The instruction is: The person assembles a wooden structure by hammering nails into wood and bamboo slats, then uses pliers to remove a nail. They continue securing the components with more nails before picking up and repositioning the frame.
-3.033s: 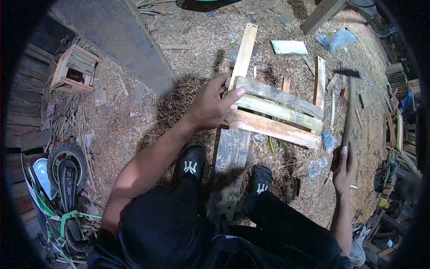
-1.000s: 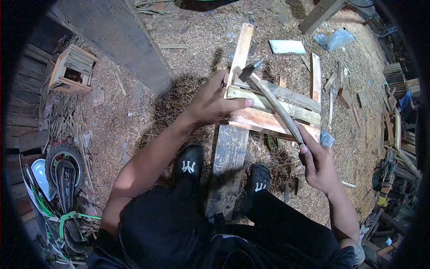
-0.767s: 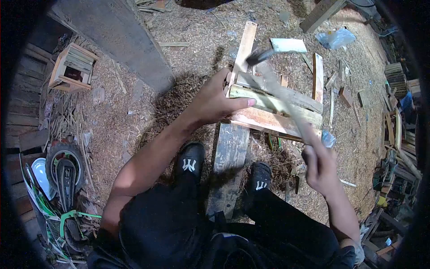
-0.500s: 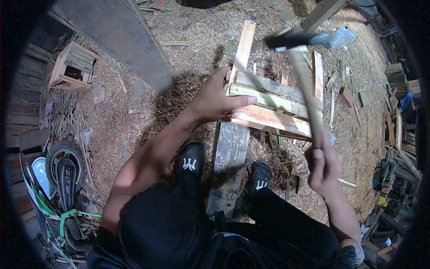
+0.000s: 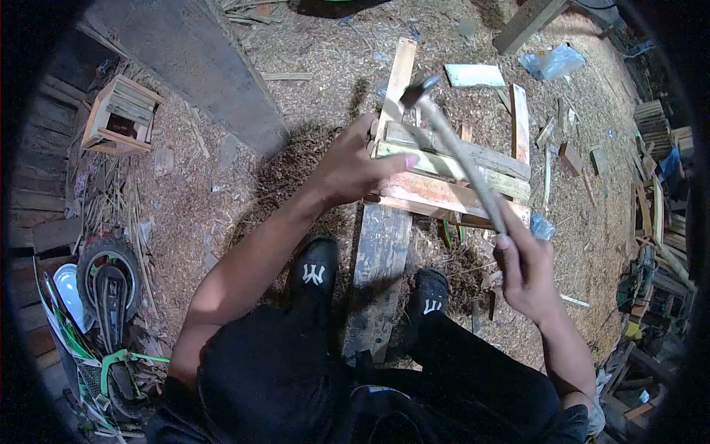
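My right hand (image 5: 523, 270) is wrapped round the pale handle of a hammer (image 5: 462, 159). The hammer's dark head hangs over the upper left part of a wooden frame (image 5: 444, 194), which has several slats across two longer side pieces. At the frame's left end, my left hand (image 5: 359, 164) grips the wood, its thumb lying over a pale slat and its other fingers mostly hidden. Under the frame's near side, a worn plank (image 5: 381, 248) runs back between my two shoes.
A small wooden box (image 5: 122, 117) stands at the upper left, near a large slanted board (image 5: 200, 66). A small wheeled bike (image 5: 107, 296) lies lower left. Clear plastic (image 5: 553, 62) and wood scraps (image 5: 569, 159) lie on the shavings; piled wood (image 5: 665, 244) lines the right.
The hammer's head has moved left and slightly down, from beyond the frame to over its left side piece. My right hand has shifted slightly; my left hand has stayed at the frame's left end.
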